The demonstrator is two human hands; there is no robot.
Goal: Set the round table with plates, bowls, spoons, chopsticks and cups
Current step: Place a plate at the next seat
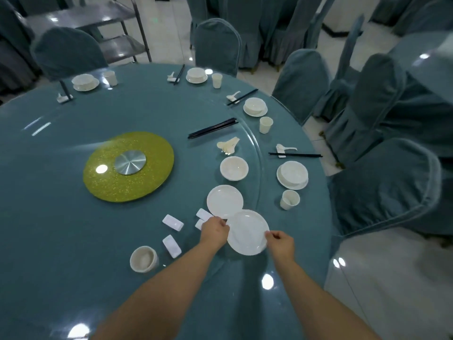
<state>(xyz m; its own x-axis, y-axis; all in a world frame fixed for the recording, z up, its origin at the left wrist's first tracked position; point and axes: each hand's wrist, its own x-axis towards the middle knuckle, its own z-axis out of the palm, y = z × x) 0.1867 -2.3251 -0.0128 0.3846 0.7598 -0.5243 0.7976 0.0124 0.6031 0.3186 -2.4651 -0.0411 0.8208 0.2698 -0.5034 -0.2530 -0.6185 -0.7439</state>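
Observation:
I hold a white plate between both hands just above the glass turntable. My left hand pinches its left rim and my right hand pinches its right rim. Just beyond it a second white plate lies on the turntable, overlapped at its near edge. Farther back stand a loose bowl, a pile of white spoons and a bundle of black chopsticks. Several white rests and a cup lie to the left of my hands.
Several finished settings ring the far and right edge of the blue round table, the nearest with a bowl on a plate and a cup. A gold lazy-susan hub marks the centre. Covered chairs surround the table.

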